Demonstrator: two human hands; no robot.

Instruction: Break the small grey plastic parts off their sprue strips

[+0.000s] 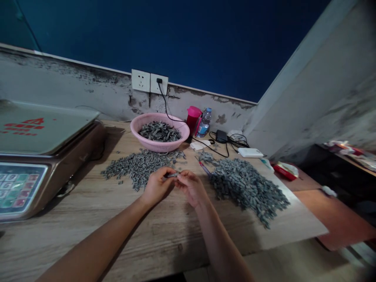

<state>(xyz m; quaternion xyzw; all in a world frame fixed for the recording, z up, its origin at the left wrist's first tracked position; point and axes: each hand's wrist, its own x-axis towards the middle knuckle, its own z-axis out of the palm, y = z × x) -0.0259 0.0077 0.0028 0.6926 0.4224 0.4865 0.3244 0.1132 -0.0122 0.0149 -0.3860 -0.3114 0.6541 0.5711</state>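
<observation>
Holding: the left hand (pixel 157 186) and right hand (pixel 190 188) meet fingertip to fingertip, both pinching one small grey piece (pixel 172 175) between them.
Hand state: the fingers of each hand are curled in and pressed on the piece, not spread; the exact grip under the fingertips is too small to tell.
Where the piece is: lifted just above the wooden table (pixel 164 231), in front of both wrists, likely raised so that both sets of fingertips can reach it at once.
Left of the hands: a loose heap of grey parts (pixel 132 166) lies just beyond the left hand, close enough to reach without moving the arm far.
Right of the hands: a larger, denser grey pile (pixel 246 186) is spread beside the right hand; the two heaps are kept apart, it seems to stop them mixing.
Beyond the hands: a pink basket (pixel 158 147) holding more grey parts stands past both heaps, near the wall.
Far left: a weighing scale (pixel 35 156) stands well apart from the left hand.
Beside the basket: a pink cup (pixel 193 118) and a water bottle (pixel 205 122) stand back against the wall, clear of the hands.
</observation>
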